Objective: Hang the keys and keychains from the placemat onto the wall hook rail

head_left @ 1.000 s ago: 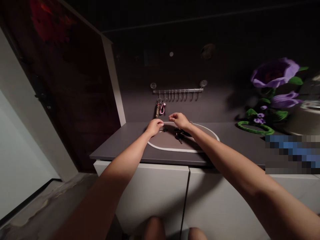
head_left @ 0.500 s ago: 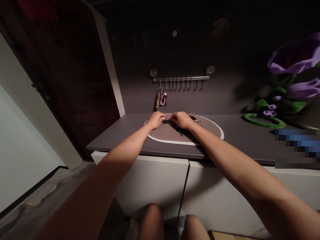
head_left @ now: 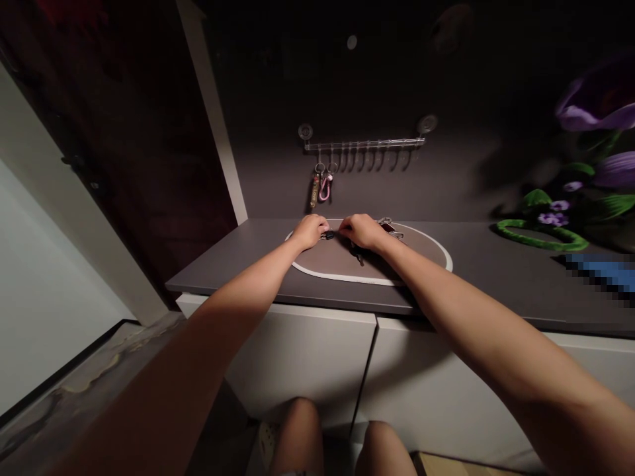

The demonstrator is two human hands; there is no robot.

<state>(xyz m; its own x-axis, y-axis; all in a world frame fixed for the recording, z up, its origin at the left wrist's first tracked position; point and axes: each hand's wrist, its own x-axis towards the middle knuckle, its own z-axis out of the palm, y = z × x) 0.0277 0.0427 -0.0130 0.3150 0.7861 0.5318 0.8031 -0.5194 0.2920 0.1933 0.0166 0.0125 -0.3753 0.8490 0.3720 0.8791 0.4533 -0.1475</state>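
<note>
Pinching a small black fob [head_left: 327, 235] against the tips of the left fingers [head_left: 321, 228], with the left hand [head_left: 310, 231] curled down and closed in on it, over the far part of an oval mat [head_left: 347, 279] edged in white. Right hand [head_left: 362, 231] just beside it, right fingers [head_left: 344, 229] bunched and bent down, tips reaching left toward the same fob; whether they grip anything, too small and shadowed to tell.

Best handling, by the look of it: wrists low and steady, both sets of fingertips close together, the fob kept just above the mat, since a piece this small could easily slip from a light pinch.

Dark keys [head_left: 357, 254] lying on the mat just nearer than the right hand. Metal clip [head_left: 385, 221] and reddish tag [head_left: 387, 228] near the far rim, right of that hand. Mat resting on a dark grey worktop [head_left: 223, 264] above white cabinet doors [head_left: 297, 363]. On the far wall, a hook rail [head_left: 364, 144] with a pink carabiner [head_left: 324, 190] and a tan tag [head_left: 313, 193] hanging at its left end. Purple flower decoration [head_left: 560, 218] off to the right.
</note>
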